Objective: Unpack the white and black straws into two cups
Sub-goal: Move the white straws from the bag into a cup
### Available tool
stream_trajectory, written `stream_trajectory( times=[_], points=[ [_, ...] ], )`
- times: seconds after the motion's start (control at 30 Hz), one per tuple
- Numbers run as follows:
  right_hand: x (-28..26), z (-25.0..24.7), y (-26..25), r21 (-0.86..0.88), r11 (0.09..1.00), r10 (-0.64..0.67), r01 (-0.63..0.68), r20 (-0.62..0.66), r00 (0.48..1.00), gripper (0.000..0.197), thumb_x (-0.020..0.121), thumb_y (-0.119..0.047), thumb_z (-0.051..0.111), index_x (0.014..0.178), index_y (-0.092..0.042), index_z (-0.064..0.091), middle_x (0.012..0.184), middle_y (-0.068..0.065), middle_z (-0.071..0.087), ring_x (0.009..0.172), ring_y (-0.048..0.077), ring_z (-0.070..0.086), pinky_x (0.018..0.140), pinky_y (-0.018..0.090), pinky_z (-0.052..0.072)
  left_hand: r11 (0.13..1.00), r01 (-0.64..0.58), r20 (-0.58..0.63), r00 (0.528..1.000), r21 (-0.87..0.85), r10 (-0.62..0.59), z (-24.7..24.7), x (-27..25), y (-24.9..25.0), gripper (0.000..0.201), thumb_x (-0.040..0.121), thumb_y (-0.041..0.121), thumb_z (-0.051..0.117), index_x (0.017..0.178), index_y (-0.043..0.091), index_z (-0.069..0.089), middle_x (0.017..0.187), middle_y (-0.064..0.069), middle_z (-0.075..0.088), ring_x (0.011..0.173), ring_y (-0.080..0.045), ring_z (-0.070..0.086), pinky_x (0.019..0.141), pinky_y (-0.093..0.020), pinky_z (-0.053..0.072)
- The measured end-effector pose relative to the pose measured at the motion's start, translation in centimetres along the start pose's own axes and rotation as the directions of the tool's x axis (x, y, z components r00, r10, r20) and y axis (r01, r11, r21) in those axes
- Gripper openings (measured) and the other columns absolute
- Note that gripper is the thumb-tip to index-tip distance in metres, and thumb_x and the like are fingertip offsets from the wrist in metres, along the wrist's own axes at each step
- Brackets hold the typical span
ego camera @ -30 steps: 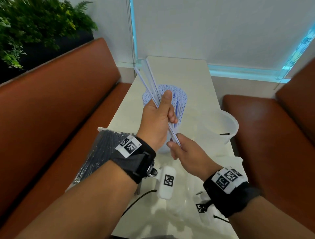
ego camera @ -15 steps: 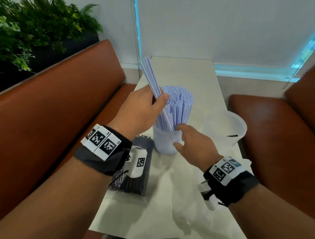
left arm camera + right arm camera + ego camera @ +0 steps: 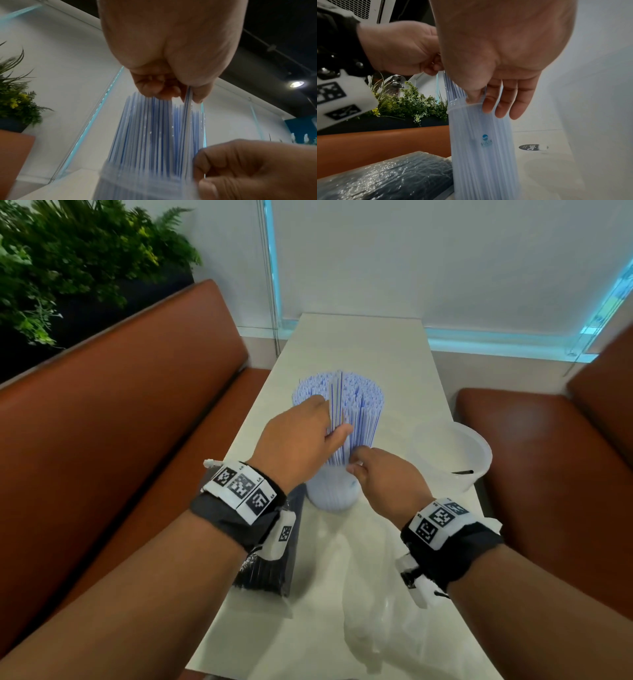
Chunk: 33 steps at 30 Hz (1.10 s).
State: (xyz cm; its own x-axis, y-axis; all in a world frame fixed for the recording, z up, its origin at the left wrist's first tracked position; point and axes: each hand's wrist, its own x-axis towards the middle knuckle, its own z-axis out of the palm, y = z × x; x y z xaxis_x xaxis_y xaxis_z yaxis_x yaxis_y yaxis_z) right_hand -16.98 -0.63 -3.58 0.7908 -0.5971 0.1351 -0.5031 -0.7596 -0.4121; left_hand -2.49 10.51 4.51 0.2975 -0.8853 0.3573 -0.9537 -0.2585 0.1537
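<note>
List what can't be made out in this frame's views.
- Head view: pack of black straws is mostly covered by the left hand wrist.
- Head view: dark item in the second cup is too small to identify.
- Right wrist view: logo text on the straw-filled cup is blurred.

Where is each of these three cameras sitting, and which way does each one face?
Head: worn on the head, looks down at the table; shows both forearms, left hand and right hand.
Left wrist: low, looks up past the left hand's fingers pinching white straws.
Right wrist: looks along the right hand's fingers at the cup.
All three share the straws and both hands.
</note>
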Motion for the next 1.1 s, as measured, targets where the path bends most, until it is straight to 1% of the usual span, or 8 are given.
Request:
stream_trajectory(
  times=[0.07, 0.2, 0.37, 0.47, 0.63, 0.8, 0.93, 1.1],
  points=[
    [0.0, -0.1, 0.0, -0.001, 1.000, -0.001, 0.001, 0.003, 1.000, 0.017, 0.103, -0.038, 0.043, 0.101, -0.026, 0.055, 0.099, -0.005, 0.063, 0.086, 0.023, 0.060, 0.066, 0.035, 0.040, 0.999, 0.011, 0.004, 1.000, 0.033, -0.011, 0.6, -0.1, -0.2, 0.046, 0.097, 0.057, 0.049, 0.104, 0.016, 0.065, 0.110, 0.000, 0.053, 0.097, -0.017, 0.055, 0.075, -0.035, 0.050],
    [0.2, -0.2, -0.2, -0.007, 1.000, 0.014, -0.014, 0.003, 1.000, 0.017, 0.103, -0.038, 0.044, 0.105, -0.027, 0.057, 0.102, -0.006, 0.064, 0.087, 0.022, 0.061, 0.065, 0.033, 0.037, 0.988, 0.074, -0.120, 0.989, -0.134, -0.090, -0.3, -0.1, -0.1, 0.062, 0.079, 0.069, 0.067, 0.111, 0.016, 0.057, 0.104, 0.006, 0.039, 0.088, -0.011, 0.044, 0.073, -0.024, 0.036],
    [0.4, -0.1, -0.2, -0.005, 1.000, 0.028, -0.028, 0.013, 1.000, 0.014, 0.102, -0.038, 0.043, 0.101, -0.030, 0.055, 0.103, -0.005, 0.065, 0.085, 0.022, 0.061, 0.066, 0.035, 0.043, 0.955, -0.161, -0.429, 0.902, -0.250, 0.040, -2.5, 1.1, 0.7, 0.077, 0.087, 0.059, 0.065, 0.146, 0.015, 0.041, 0.136, -0.004, 0.045, 0.126, -0.017, 0.045, 0.105, -0.023, 0.034],
    [0.4, 0.0, -0.2, -0.003, 0.999, 0.039, -0.039, 0.003, 0.999, 0.015, 0.102, -0.038, 0.044, 0.104, -0.030, 0.057, 0.104, -0.006, 0.065, 0.085, 0.022, 0.062, 0.066, 0.034, 0.043, 0.976, -0.175, -0.303, 0.944, -0.126, 0.130, -1.8, 1.6, 1.4, 0.076, 0.096, 0.047, 0.057, 0.153, 0.005, 0.032, 0.158, -0.014, 0.033, 0.149, -0.027, 0.027, 0.121, -0.034, 0.020],
    [0.1, 0.1, -0.2, -0.007, 1.000, 0.021, -0.021, -0.027, 0.999, 0.018, 0.103, -0.035, 0.044, 0.111, -0.028, 0.059, 0.101, -0.003, 0.066, 0.082, 0.022, 0.061, 0.064, 0.034, 0.040, 0.975, -0.188, 0.098, 0.979, 0.122, 0.176, 1.1, 1.2, 1.2, 0.074, 0.100, 0.046, 0.048, 0.157, 0.007, 0.020, 0.162, -0.010, 0.026, 0.152, -0.025, 0.018, 0.123, -0.040, 0.012],
    [0.1, 0.2, -0.4, 0.003, 1.000, 0.031, -0.030, -0.031, 0.999, 0.017, 0.103, -0.037, 0.045, 0.107, -0.028, 0.058, 0.099, -0.005, 0.065, 0.083, 0.022, 0.061, 0.063, 0.033, 0.038, 0.984, -0.153, -0.041, 0.987, 0.087, 0.157, 0.2, 1.7, 1.2, 0.065, 0.099, 0.041, 0.044, 0.152, 0.004, 0.033, 0.160, -0.014, 0.030, 0.150, -0.030, 0.024, 0.122, -0.046, 0.018],
    [0.1, 0.3, -0.7, -0.014, 0.999, 0.044, -0.045, -0.077, 0.996, 0.020, 0.103, -0.036, 0.046, 0.107, -0.024, 0.061, 0.091, -0.003, 0.062, 0.075, 0.022, 0.056, 0.063, 0.032, 0.035, 0.971, -0.161, 0.109, 0.984, 0.178, 0.144, 1.7, 1.3, 1.8, 0.069, 0.102, 0.044, 0.041, 0.158, 0.008, 0.020, 0.164, -0.012, 0.022, 0.152, -0.028, 0.019, 0.123, -0.043, 0.014],
    [-0.3, 0.2, -0.8, -0.078, 0.995, 0.056, -0.061, -0.068, 0.996, 0.028, 0.104, -0.035, 0.038, 0.108, -0.019, 0.061, 0.090, -0.001, 0.061, 0.073, 0.019, 0.048, 0.062, 0.031, 0.034, 0.976, -0.144, 0.040, 0.989, 0.164, 0.139, 1.6, 2.2, 2.4, 0.067, 0.099, 0.049, 0.044, 0.156, 0.017, 0.027, 0.160, -0.009, 0.031, 0.148, -0.030, 0.026, 0.119, -0.049, 0.023]
  ],
)
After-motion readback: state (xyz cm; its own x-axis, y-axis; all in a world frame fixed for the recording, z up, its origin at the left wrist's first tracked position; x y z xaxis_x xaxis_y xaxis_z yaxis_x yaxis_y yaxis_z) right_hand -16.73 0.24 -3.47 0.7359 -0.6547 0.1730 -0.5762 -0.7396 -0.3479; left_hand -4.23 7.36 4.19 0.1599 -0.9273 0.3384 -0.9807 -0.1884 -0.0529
